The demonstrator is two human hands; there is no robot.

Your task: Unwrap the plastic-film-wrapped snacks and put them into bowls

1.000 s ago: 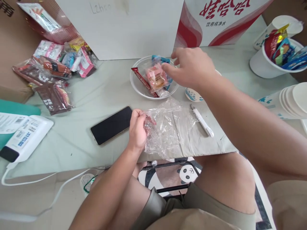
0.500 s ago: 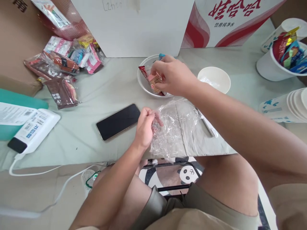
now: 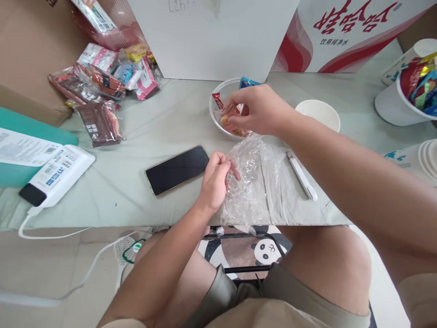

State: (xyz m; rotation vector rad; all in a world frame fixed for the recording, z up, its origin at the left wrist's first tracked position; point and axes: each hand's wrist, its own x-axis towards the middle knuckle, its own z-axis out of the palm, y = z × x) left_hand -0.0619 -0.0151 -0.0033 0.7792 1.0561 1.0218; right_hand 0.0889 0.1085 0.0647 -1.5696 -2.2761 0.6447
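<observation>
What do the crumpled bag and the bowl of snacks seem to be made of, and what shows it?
Bag: thin clear plastic film, glossy; it crinkles and the table shows through. Bowl: probably rigid clear plastic, smooth; its translucent wall holds its shape.

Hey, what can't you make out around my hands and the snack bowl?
Snack packet, head view: the right hand covers most of it.
Clear bowl, head view: right hand hides its right side.
Clear bag, head view: left hand bunches its edge; contents unclear.
Cup of sweets, head view: cut off by the right edge.
</observation>
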